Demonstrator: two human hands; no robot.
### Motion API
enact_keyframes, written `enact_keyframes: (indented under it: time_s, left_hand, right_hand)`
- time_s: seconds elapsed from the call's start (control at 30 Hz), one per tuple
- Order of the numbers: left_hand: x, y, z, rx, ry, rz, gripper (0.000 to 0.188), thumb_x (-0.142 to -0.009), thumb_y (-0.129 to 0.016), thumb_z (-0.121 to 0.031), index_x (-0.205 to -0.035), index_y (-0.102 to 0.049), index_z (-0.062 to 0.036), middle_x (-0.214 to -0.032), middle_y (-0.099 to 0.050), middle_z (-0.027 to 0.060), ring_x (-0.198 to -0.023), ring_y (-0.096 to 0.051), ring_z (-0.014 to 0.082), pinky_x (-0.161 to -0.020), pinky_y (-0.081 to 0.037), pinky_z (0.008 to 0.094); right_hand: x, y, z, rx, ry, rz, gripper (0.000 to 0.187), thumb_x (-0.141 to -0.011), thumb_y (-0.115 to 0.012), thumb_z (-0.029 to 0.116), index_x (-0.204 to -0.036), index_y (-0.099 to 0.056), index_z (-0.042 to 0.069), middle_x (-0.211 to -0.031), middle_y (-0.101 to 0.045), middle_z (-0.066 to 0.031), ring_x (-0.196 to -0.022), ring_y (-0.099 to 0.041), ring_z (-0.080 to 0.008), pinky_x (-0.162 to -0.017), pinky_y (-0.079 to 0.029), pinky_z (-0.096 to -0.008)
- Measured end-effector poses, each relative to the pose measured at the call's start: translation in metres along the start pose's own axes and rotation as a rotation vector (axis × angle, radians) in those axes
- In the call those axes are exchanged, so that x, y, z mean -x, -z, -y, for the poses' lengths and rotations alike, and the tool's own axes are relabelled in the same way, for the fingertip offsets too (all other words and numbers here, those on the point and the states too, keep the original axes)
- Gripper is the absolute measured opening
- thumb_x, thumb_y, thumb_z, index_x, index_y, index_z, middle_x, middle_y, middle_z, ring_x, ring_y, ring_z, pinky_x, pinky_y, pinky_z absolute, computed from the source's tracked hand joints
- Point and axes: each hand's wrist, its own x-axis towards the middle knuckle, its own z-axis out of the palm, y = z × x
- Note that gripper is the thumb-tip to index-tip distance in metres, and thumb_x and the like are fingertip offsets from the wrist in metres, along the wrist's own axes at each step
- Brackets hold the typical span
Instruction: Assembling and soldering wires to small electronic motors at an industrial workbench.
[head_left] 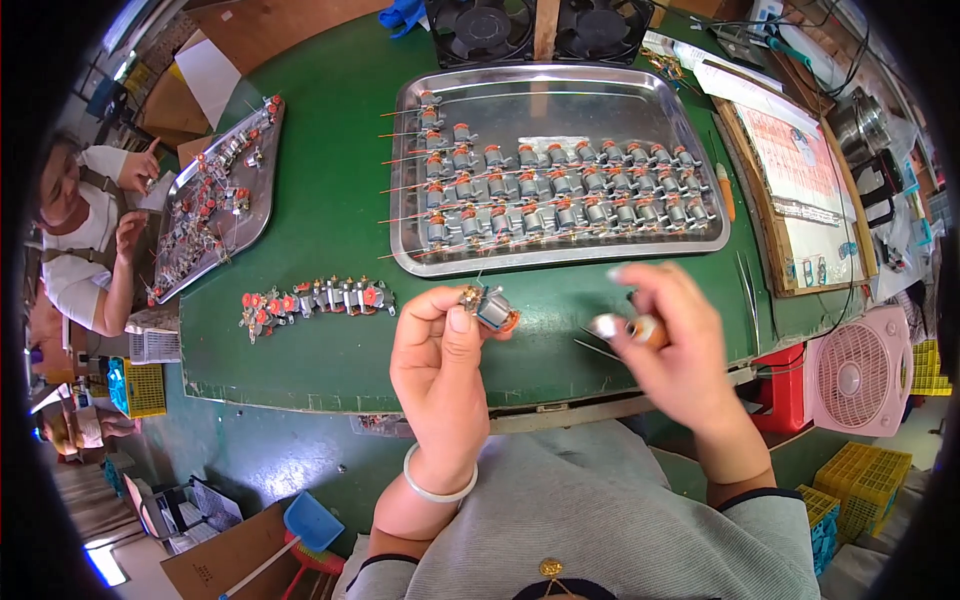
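My left hand (440,360), a white bangle at its wrist, pinches a small motor-like part (492,308) between thumb and fingers. The part has a grey metal body, a brassy end and an orange-red end. Off to its right, my right hand (675,340) is smeared by motion, its fingers curled round a tool with a rounded orange-brown handle (650,331). The tool's tip and exact kind are blurred. Beyond both hands lies a metal tray (480,90) with rows of similar parts, several with thin red wires sticking out leftward.
More such parts (315,298) form a cluster on the green table (330,180). At the far left, a person sits by a second tray (262,190). Tweezers (747,300) and an orange-handled tool (726,192) lie right, beside a wooden-framed board (860,240). Black fans (485,30) stand behind.
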Motion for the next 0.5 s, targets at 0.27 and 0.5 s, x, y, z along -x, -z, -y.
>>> enact_keyframes:
  time_s: [0.27,0.5]
  left_hand:
    - [-0.006,-0.004,0.003,0.154,0.110,0.011,0.017,-0.091,-0.045,-0.011,-0.103,-0.047,-0.0003,-0.089,-0.057,0.0083,-0.078,-0.057,0.0153,-0.072,-0.048,0.0281]
    - [0.000,-0.013,0.007,0.217,0.162,0.035,0.017,-0.090,-0.045,-0.011,-0.104,-0.046,-0.0003,-0.091,-0.057,0.0084,-0.082,-0.057,0.0162,-0.073,-0.048,0.0279]
  right_hand:
    - [0.022,0.017,-0.039,0.388,-0.116,0.168,0.030,-0.067,-0.067,0.009,-0.092,-0.051,0.004,-0.082,-0.055,-0.0117,-0.067,-0.058,-0.0305,-0.058,-0.047,-0.0369]
    - [0.000,-0.012,-0.003,-0.068,0.300,-0.109,0.028,-0.065,-0.069,0.008,-0.087,-0.053,0.003,-0.067,-0.052,-0.0071,-0.049,-0.052,-0.0204,-0.044,-0.042,-0.0291]
